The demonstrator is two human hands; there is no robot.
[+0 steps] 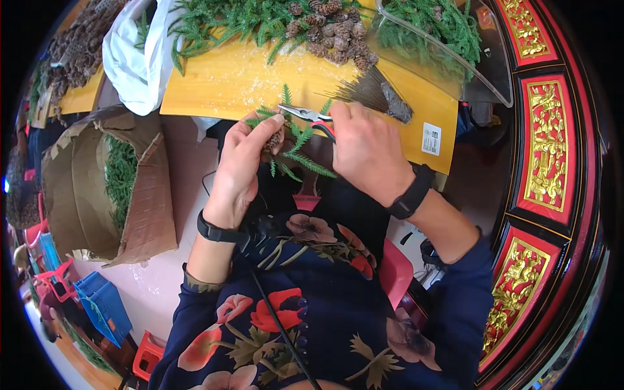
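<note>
Over the near edge of the yellow table, my left hand (pixel 242 151) is closed on a pine cone (pixel 273 140) with green artificial sprigs (pixel 300 144) fanning out around it. My right hand (pixel 370 144) grips a pair of long-nose pliers (pixel 308 114) with red and black handles. The pliers' metal tip points left and reaches the sprigs beside my left thumb. Whether the jaws pinch anything there is too small to tell. Just beyond my right hand lies a bundle of thin dark wires (pixel 370 90), wrapped in grey at one end.
On the yellow table (pixel 221 84) lie a heap of green sprigs (pixel 227 26) and piled pine cones (pixel 337 34). A clear plastic bin (pixel 448 65) of greenery stands at the right. A white plastic bag (pixel 133 62) hangs at the left, above an open cardboard box (pixel 146 208). Carved red-gold panels (pixel 546 146) line the right side.
</note>
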